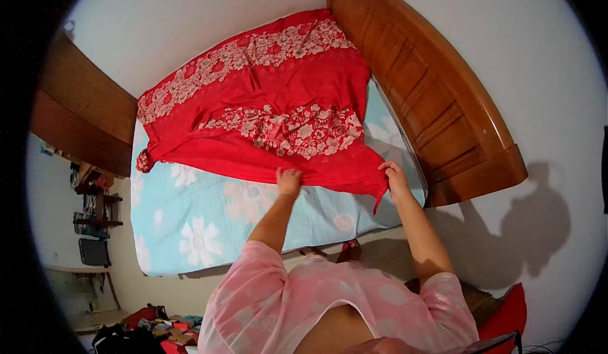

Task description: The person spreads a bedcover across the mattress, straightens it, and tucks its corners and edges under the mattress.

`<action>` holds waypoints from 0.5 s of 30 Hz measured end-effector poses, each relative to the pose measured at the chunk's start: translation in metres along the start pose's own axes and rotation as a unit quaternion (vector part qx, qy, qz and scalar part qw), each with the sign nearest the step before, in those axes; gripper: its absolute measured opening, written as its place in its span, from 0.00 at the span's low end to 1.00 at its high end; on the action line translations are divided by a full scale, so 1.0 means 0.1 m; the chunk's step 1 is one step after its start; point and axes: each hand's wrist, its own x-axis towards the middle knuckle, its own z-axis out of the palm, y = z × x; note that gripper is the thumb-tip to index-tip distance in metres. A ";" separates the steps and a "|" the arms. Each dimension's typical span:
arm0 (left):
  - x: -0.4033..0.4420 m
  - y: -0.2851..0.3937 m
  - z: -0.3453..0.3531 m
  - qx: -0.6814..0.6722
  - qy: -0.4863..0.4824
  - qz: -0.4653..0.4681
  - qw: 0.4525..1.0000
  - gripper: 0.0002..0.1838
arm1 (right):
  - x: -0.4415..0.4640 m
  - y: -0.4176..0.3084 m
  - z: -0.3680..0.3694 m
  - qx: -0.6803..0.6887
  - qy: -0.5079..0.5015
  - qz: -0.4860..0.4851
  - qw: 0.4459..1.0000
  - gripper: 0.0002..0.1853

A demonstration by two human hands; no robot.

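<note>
A red bed sheet (228, 97) with bands of pale flowers covers the far part of a light blue flowered mattress (202, 240). Its near edge runs slantwise across the bed, wrinkled and pulled up. My left hand (289, 182) is closed on the middle of that edge, with the fingertips partly hidden in the cloth. Near the headboard, my right hand (396, 180) pinches the sheet close to its right corner, and a pointed end hangs below the fingers. At the left end the sheet is bunched into a knot-like lump (145, 161).
A wooden headboard (437, 94) stands along the right of the bed, against a white wall. Brown wooden furniture (88, 107) is at the left end. Piled belongings (164, 328) lie at the lower left, and a red item (510, 313) sits at the lower right.
</note>
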 end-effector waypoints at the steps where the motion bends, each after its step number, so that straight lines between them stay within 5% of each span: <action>1: -0.03 -0.09 -0.02 0.023 -0.004 -0.037 0.999 0.13 | -0.01 -0.04 -0.10 -0.022 -0.006 -0.008 1.000 0.13; 3: -0.14 -0.16 -0.03 -0.036 0.045 -0.072 0.996 0.11 | 0.02 -0.07 -0.27 -0.033 0.006 -0.024 0.999 0.11; 4: -0.14 -0.05 -0.30 -0.077 -0.062 -0.118 0.988 0.10 | 0.12 -0.04 -0.41 -0.033 0.011 -0.026 0.999 0.10; 7: -0.26 0.41 -0.61 -0.125 -0.121 -0.139 0.975 0.11 | 0.20 -0.08 -0.66 -0.012 0.048 -0.034 0.998 0.10; 15: -0.58 1.22 -0.41 -0.235 -0.125 -0.066 0.962 0.16 | 0.35 0.05 -1.66 0.015 0.130 -0.015 0.991 0.10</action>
